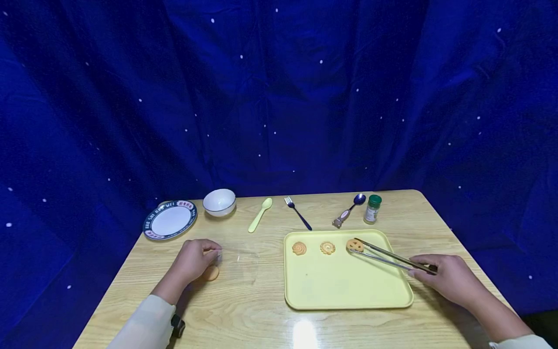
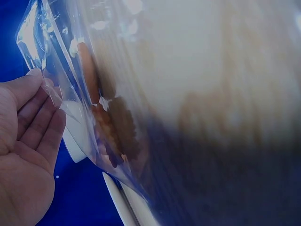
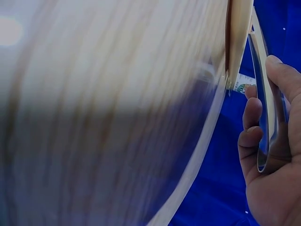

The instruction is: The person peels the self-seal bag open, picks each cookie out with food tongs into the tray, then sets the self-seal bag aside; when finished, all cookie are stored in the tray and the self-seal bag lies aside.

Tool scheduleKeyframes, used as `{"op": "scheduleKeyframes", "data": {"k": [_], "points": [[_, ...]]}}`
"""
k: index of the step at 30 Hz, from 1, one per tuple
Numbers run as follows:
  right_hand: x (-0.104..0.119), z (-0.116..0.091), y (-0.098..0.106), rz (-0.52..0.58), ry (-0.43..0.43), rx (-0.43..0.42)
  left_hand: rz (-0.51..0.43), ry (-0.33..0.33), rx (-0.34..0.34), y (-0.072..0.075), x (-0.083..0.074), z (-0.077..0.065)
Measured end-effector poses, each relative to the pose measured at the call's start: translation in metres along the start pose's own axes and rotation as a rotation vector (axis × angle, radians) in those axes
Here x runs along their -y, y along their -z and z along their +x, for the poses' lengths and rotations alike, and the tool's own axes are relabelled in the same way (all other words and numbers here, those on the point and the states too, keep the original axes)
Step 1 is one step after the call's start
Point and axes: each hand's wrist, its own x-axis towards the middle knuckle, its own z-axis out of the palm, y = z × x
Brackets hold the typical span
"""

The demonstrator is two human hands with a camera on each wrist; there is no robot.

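Observation:
With thumb and fingers, my left hand (image 1: pixel 193 261) pinches the edge of a clear plastic bag (image 1: pixel 240 264) at the left of the table. A round cookie (image 1: pixel 211 273) lies by that hand. In the left wrist view, cookies (image 2: pixel 88 73) show through the clear plastic (image 2: pixel 63 44). My right hand (image 1: pixel 451 277) grips metal tongs (image 1: pixel 388 261) that reach in over the right side of a yellow tray (image 1: pixel 344 286). Between the tong tips is a pretzel-shaped cookie (image 1: pixel 355 245), at the tray's back right. To its left, a swirl cookie (image 1: pixel 299 248) and a flower-shaped cookie (image 1: pixel 327 248) lie on the tray.
Along the back stand a dark-rimmed plate (image 1: pixel 171 219), a white bowl (image 1: pixel 220 202) and a green-capped jar (image 1: pixel 372 209). Between them lie a pale yellow spoon (image 1: pixel 260 214), a fork (image 1: pixel 298 213) and a bear-handled spoon (image 1: pixel 348 211). A blue curtain (image 1: pixel 279 97) hangs behind.

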Motion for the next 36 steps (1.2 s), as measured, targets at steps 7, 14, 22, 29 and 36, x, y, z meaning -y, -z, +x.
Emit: {"op": "scheduleKeyframes", "data": {"k": [7,14,22,29,36], "points": [[0.000,0.000,0.001,0.003,-0.004,-0.018,0.000,0.002,-0.003,0.002,-0.002,0.000],[0.009,0.005,0.001,0.021,-0.020,0.012,0.001,0.007,-0.003,0.004,-0.002,0.000],[0.057,0.030,-0.016,0.172,0.002,0.162,0.003,-0.008,-0.003,0.003,-0.001,0.000],[0.117,0.062,-0.043,0.232,0.129,0.253,0.007,0.015,0.001,0.000,-0.004,-0.002],[0.173,0.088,-0.069,0.215,0.273,0.300,0.022,-0.004,-0.006,0.001,-0.004,-0.002]]}}
